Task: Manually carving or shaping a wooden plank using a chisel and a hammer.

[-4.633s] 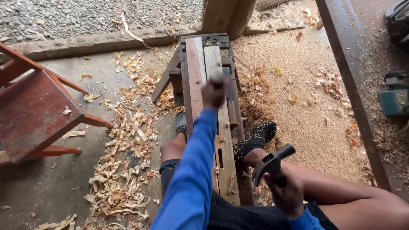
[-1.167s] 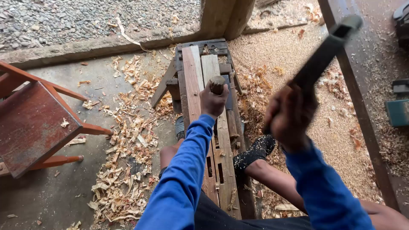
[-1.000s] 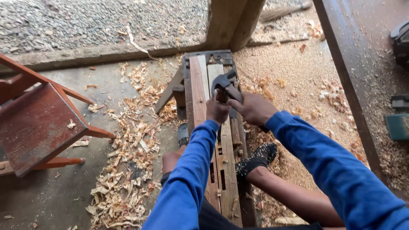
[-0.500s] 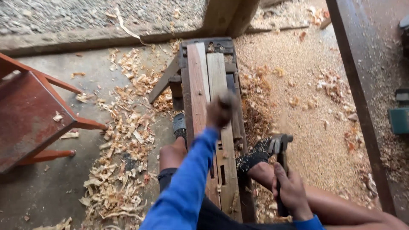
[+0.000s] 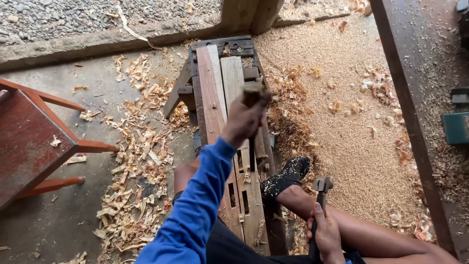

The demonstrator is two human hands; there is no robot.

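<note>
Seen from the head camera, your left hand (image 5: 243, 122) is stretched out ahead of you on a blue-sleeved arm, its fingers wrapped fully round the wooden handle of a chisel (image 5: 252, 95). The chisel stands roughly upright over the right-hand plank (image 5: 236, 83) of two lying side by side on the low wooden bench (image 5: 222, 46) you straddle. Your right hand (image 5: 326, 234) is drawn back low beside your right knee, closed round the shaft of a hammer (image 5: 320, 191), whose metal head points up and away from you, well apart from the chisel.

Around the bench, pale wood shavings (image 5: 137, 161) lie thick on the concrete to the left, and fine sawdust (image 5: 342, 73) covers the ground to the right. Your right foot in a dark speckled shoe (image 5: 286, 177) rests against the bench's right edge, between the two hands. A reddish-brown wooden stool (image 5: 34, 142) stands at the left, near the shavings. A long dark timber beam (image 5: 410, 112) runs down the right side, with a teal box-like object (image 5: 457, 128) beyond it. A concrete kerb and gravel (image 5: 58, 14) lie across the top.

The chisel's blade is hidden behind your fist, so you cannot tell where its edge meets the plank. The hammer's lower shaft is covered by your right hand, and the teal object is cut off by the frame.
</note>
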